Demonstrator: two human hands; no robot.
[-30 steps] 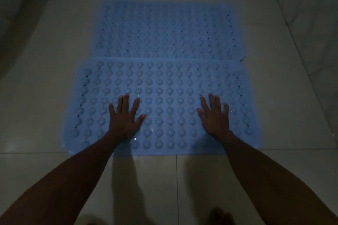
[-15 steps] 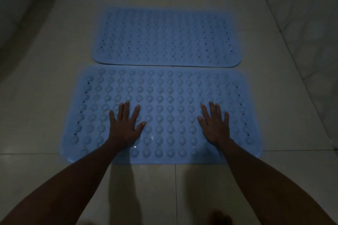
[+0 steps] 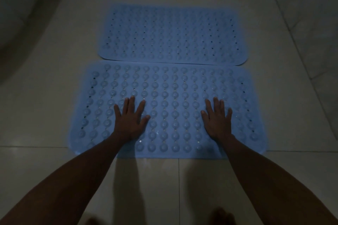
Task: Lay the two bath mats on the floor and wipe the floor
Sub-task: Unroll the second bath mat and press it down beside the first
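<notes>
At the bottom of the frame lies the pale tiled floor (image 3: 54, 160). Above it, the left hand (image 3: 130, 121) and right hand (image 3: 218, 120) press flat, fingers spread, gripping nothing, on the near blue mat (image 3: 173, 87) at centre. The far mat (image 3: 173, 33) lies flat just beyond.

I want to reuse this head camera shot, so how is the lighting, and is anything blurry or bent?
Head view: very dim; the far blue studded rubber bath mat looks soft, the near blue studded mat sharper; small glints beside the left hand; forearm shadows on the pale tiled floor; wide-angle lens bows tile lines.
</notes>
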